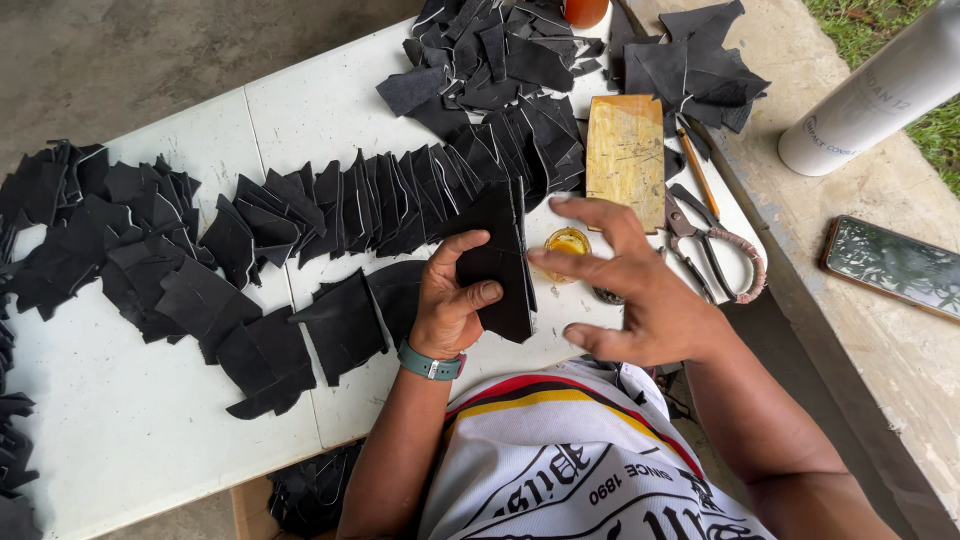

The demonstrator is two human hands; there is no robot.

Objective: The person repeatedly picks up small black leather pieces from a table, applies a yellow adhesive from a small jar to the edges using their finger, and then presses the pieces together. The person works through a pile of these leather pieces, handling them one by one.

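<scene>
Nearest the camera, the right hand [640,290] hovered with fingers [585,262] spread wide apart, holding nothing, its fingertips just beside the flat black leather cut piece [497,262]. The left hand [450,295] was clamped on that piece, thumb across its face, fingers behind, above the white table [120,420]. The piece looked light, thin and floppy, best gripped near its edge. A small jar of yellow glue [567,243] and scissors [712,250] lay beyond.

Left hand [450,300] grips a black leather piece [497,262] — right hand [630,285] spread beside it.
</scene>
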